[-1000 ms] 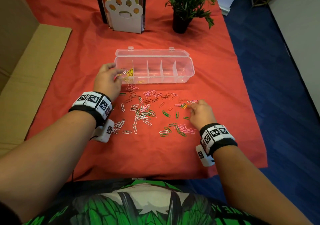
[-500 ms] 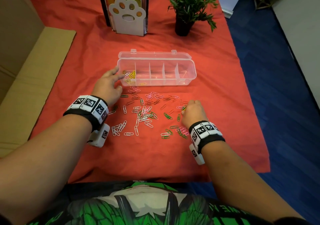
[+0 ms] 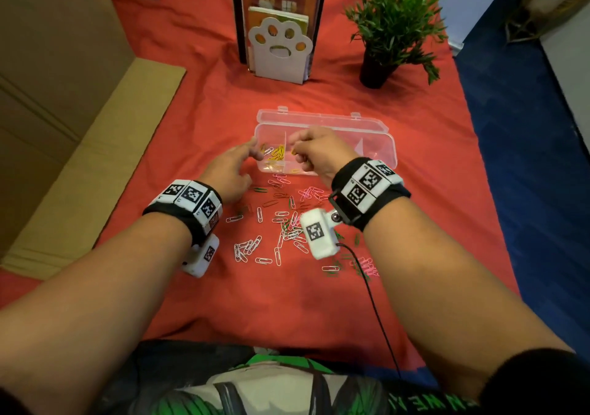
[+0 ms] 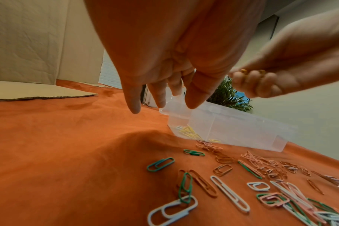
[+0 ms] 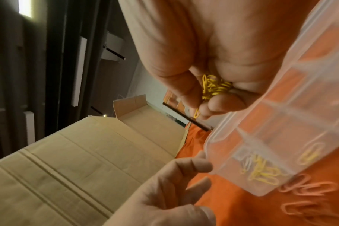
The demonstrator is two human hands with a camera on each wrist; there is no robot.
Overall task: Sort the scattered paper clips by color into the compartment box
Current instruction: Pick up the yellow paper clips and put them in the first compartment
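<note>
Presently my left hand (image 3: pixel 231 172) rests with fingers loosely extended and nothing in it, its fingertips (image 4: pixel 195 100) at the left end wall of the clear plastic compartment box (image 3: pixel 376 127); whether they press that wall I cannot tell. That box lies with its long axis running left to right across the red tablecloth (image 3: pixel 198 101), lid hinged back on the far side. Its leftmost compartment holds a heap of yellow paper clips (image 3: pixel 277 154).

My right hand (image 3: pixel 319 151) hovers above the box, just right of that heap, fingers curled round a bunch of yellow clips (image 5: pixel 213 86), one clip hanging below the fingertips. The target compartment therefore lies below and slightly left of the right hand, which is the hand placed to make the drop. I judge a small shift leftward is needed, since one yellow clip (image 5: pixel 310 154) already sits in the neighbouring compartment.

Scattered white, pink, green and orange paper clips (image 3: pixel 281 219) lie on the cloth between the box and me.
</note>
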